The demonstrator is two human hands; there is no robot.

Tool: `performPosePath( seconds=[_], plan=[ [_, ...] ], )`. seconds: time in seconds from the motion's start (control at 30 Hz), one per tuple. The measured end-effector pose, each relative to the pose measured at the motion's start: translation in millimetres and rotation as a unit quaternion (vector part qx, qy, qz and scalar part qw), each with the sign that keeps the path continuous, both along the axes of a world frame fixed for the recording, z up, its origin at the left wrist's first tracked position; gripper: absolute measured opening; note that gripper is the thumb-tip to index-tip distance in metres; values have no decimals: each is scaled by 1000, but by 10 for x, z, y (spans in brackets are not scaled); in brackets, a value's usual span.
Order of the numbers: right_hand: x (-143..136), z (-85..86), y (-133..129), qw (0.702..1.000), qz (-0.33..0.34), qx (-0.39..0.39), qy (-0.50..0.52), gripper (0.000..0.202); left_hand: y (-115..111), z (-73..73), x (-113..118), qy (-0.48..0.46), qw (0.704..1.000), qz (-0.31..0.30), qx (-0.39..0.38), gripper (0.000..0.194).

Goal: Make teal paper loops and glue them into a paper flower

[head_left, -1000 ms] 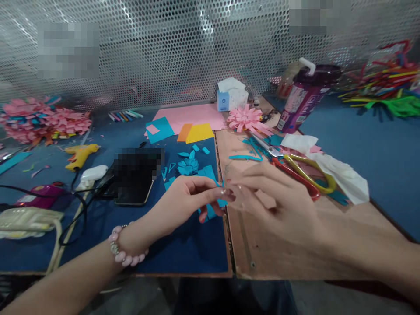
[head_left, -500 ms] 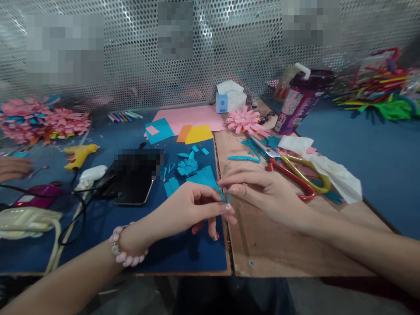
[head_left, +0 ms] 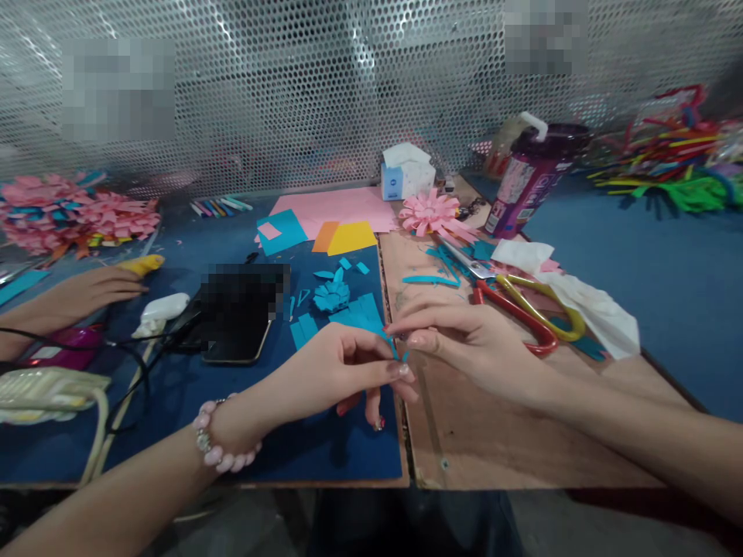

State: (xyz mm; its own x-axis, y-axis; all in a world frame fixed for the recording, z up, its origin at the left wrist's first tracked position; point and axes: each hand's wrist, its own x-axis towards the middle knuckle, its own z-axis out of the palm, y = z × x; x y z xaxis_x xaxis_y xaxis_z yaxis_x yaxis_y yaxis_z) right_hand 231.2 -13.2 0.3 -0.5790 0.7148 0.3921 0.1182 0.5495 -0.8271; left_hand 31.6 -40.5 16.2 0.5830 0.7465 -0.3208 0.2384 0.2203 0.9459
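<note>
Co-worker's hand [head_left: 107, 286]: moved onto glue gun [head_left: 146, 264], frame left
Blue strip [head_left: 405, 357]: centre, between fingertips (axis unclear)
Left hand [head_left: 348, 363], right hand [head_left: 470, 336]: pinching it

Purple cup [head_left: 527, 186], probably a phone [head_left: 237, 342]

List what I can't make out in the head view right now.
All in the head view:
Thin blue strip: mostly hidden by the left hand and right hand; whether the right grips it is unclear.
Yellow tool: mostly covered by a co-worker's hand.
Co-worker's arm: cut off by the left edge.
Black phone: pixelated blocks mask its upper part.
Purple cup: label too blurred to read.
</note>
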Motion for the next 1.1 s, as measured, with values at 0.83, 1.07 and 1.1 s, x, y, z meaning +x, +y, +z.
performPosePath(
  seconds=[0.83, 1.07, 1.1],
  plan=[
    [-45, -17, -25, 998, -48, -46, 7, 17, 3, 5, 15, 35, 999, 2, 30, 23],
    [-44, -5, -55, 996, -83, -15, -42, 25, 20, -32, 20, 56, 997, 10, 46, 23],
    [-42, -6, -57, 995, -86, -11, -44, 26, 22, -38, 21, 58, 997, 14, 49, 22]
  ],
)
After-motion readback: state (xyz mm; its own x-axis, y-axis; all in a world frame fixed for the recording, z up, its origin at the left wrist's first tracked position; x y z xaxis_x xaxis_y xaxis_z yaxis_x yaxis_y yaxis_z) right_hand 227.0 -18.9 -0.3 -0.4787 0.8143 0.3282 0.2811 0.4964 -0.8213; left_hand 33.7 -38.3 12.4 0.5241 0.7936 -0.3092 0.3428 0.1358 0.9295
